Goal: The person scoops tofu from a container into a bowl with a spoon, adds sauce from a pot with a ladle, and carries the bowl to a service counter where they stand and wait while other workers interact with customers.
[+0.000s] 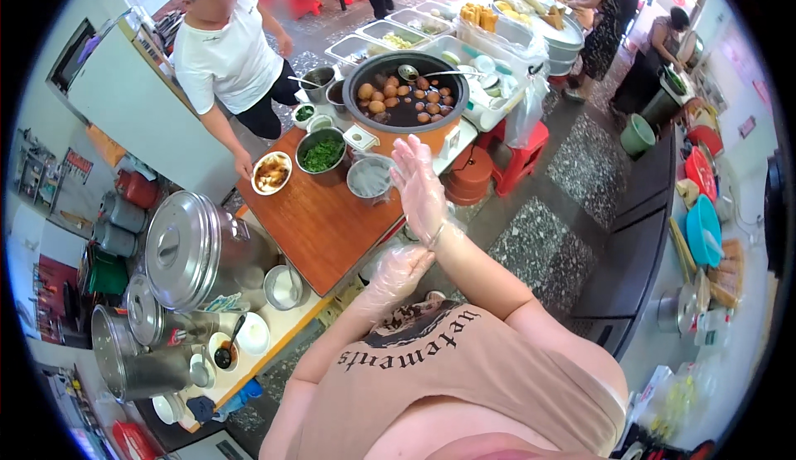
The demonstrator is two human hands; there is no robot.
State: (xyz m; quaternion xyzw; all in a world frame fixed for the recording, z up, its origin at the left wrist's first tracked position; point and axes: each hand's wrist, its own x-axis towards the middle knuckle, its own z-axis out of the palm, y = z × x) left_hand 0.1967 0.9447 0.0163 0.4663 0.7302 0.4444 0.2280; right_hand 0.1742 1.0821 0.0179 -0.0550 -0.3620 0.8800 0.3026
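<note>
Both of my hands wear clear plastic gloves. My right hand [419, 180] is raised past the table's right corner, its fingers stretched out and nothing in it. Lower down, my left hand [396, 271] reaches across to the right wrist, fingers closed at the loose cuff of the right plastic glove [438, 232]. Nearest the hands on the brown table [323, 232] stand a plastic-lined metal container [370, 177] and a metal pot of chopped greens [322, 152]. Beyond them is a large dark pot [406, 116] of brown eggs in dark liquid, with a ladle resting in it.
A person in a white shirt [224, 54] touches a bowl of food [271, 173] at the table's left edge. Big lidded steel pots [178, 249] stand at left. Red stools [524, 157] are beside the egg pot; a dark counter [618, 253] runs along the right. Other people work at the back.
</note>
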